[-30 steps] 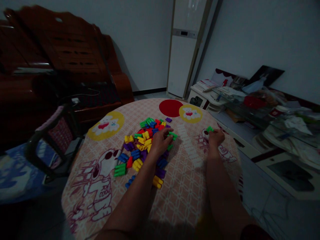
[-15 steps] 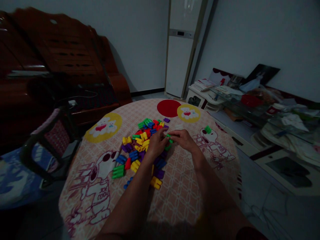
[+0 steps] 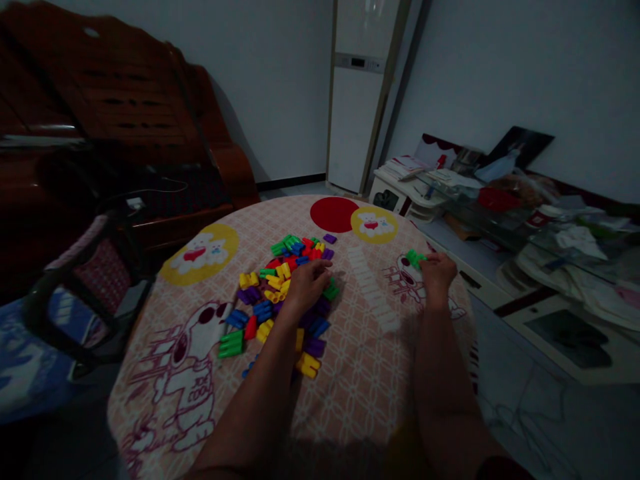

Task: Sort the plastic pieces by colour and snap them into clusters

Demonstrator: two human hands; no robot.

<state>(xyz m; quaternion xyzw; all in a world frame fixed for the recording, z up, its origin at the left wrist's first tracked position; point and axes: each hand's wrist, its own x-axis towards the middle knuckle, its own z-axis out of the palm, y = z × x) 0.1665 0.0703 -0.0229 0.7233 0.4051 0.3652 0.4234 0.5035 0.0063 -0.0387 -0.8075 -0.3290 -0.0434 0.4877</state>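
Observation:
Over the right side of a heap of plastic building blocks, my left hand hovers with its fingers loosely curled and a little apart. Nothing shows between them. A green building block lies just beyond its fingertips. On the right of the table, my right hand is closed, its fingertips pinching a small green block that is mostly hidden. It touches or nearly touches another green building block on the cloth; I cannot tell whether the two are joined.
A patterned cloth covers the round table. Behind to the left stand a wooden sofa and, nearer, a chair. A cluttered low cabinet runs along the right, and a white upright air conditioner stands at the back.
My right hand has moved right, away from my left hand, to the lone green block. My left hand stays over the heap, its fingers no longer on the green block. The view has shifted slightly.

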